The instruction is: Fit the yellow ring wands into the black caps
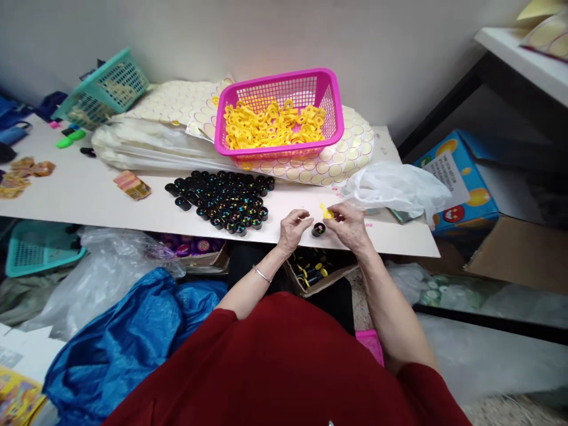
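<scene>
Between my two hands a small round black container (pixel 318 229) stands upright on the table, with bits of colour inside it. My right hand (pixel 348 225) pinches a yellow plastic piece (pixel 327 212) just above and to the right of that container. To the left of it is my left hand (pixel 293 229), fingers curved and a little apart, with nothing seen in them. Farther left many more black containers (pixel 226 198) stand close together, coloured bits showing in their open tops. A pink basket (pixel 279 151) at the back holds a heap of yellow pieces (pixel 270 125).
Sheets of round stickers (pixel 310 171) lie under the basket. A white plastic bag (pixel 394 189) rests at the table's right end, near a blue carton (pixel 461 177). Below the table edge, a cardboard box (pixel 317 287) holds black and yellow parts. A wrapped bundle (pixel 132 184) lies left.
</scene>
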`<state>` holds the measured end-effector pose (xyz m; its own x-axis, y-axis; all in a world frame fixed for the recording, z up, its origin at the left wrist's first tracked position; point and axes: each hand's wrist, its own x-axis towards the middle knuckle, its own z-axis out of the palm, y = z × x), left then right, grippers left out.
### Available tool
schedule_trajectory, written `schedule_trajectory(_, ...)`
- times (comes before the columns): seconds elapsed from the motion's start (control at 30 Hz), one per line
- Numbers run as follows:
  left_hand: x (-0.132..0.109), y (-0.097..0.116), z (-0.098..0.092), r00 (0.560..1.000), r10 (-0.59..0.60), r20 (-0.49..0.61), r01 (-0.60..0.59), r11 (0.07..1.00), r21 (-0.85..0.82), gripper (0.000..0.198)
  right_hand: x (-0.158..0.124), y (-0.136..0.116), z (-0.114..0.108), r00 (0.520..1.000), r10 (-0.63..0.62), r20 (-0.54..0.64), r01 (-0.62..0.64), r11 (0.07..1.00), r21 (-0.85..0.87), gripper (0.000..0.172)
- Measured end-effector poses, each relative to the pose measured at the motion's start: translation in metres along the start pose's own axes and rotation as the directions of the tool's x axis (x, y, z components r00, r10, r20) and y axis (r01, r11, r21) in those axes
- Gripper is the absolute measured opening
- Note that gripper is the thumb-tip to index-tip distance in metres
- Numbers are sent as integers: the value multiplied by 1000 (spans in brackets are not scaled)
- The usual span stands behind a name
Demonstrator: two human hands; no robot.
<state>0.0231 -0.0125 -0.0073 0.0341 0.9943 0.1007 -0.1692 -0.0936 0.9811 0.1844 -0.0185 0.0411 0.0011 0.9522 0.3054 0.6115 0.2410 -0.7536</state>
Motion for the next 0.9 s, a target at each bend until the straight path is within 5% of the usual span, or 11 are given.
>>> schedule_trajectory(0.17, -11, 25, 7, 964, -214, 160, 238, 959, -153, 33, -31, -19, 3, 989, -141, -50, 143, 989, 41, 17)
schedule_trajectory(0.33, -18, 44, 9, 936, -271, 226, 313, 933, -177, 31, -41, -28, 8, 982, -172, -73, 176, 983, 45, 12)
schedule_trajectory(0.43, -18, 49, 5, 903, -322, 283, 375, 914, -156, 30, -46, -28, 7, 988, -143, -53, 146, 988, 57, 25)
schedule_trajectory(0.57, -18, 56, -7, 792, -402, 459, 492, 866, -90, 41, -57, -30, 0, 974, -227, 28, 228, 973, -35, 49)
schedule_trajectory(0.73, -16, 57, -15, 618, -512, 596, 632, 775, 10, 45, -67, -38, -10, 876, -380, 296, 415, 908, -62, 37)
schedule_trajectory(0.83, -15, 52, -13, 539, -556, 632, 696, 717, 37, 43, -71, -41, -12, 859, -397, 323, 442, 894, -75, 34)
schedule_trajectory(0.9, -14, 51, -12, 525, -563, 638, 705, 708, 45, 42, -71, -38, -13, 868, -393, 303, 434, 897, -80, 31)
